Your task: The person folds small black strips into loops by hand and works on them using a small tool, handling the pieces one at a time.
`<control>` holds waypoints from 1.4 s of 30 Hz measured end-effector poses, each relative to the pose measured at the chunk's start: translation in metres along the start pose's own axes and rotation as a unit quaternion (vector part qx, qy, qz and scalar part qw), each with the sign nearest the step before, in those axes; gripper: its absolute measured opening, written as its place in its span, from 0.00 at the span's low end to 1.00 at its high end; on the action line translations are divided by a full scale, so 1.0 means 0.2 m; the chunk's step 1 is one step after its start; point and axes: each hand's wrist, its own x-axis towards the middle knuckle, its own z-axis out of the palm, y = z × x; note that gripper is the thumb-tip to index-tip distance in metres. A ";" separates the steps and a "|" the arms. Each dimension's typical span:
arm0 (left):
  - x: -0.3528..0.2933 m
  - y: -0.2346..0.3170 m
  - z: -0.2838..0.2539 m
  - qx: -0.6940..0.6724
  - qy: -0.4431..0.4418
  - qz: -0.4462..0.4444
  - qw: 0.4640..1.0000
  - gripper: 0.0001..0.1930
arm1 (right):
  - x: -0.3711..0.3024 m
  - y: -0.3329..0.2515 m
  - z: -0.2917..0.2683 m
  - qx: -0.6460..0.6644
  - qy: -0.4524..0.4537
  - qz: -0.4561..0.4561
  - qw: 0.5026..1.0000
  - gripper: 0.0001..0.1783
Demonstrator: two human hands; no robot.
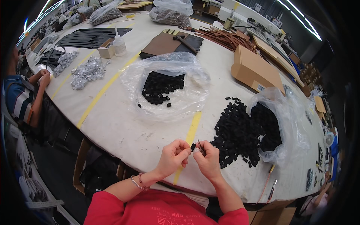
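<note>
The left hand [173, 156] pinches a small black piece [193, 147], seemingly light and stiff, by its end, while the right hand [207, 159] grips a thin tool [200, 145].

We note a large pale table [123, 127] crossed by yellow tape stripes [103, 90], its edge curving through the view. Long ceiling strip lights [305, 24] glow at upper right, with another row [45, 9] at upper left. The floor [52, 165] beneath is dark. Stacked cardboard boxes [307, 73] stand along the far right side of the workshop.
</note>
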 end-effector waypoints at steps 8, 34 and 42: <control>0.01 -0.02 0.00 -0.150 -0.013 -0.069 0.986 0.03 | -0.01 0.00 0.00 -0.072 0.001 -0.096 0.993 0.03; 0.04 0.05 -0.03 -0.218 -0.089 -0.211 0.949 0.07 | 0.00 0.06 -0.02 -0.262 0.033 -0.330 0.906 0.10; 0.06 0.01 -0.04 -0.276 -0.111 -0.266 0.917 0.01 | -0.01 0.07 -0.03 -0.312 0.042 -0.363 0.877 0.12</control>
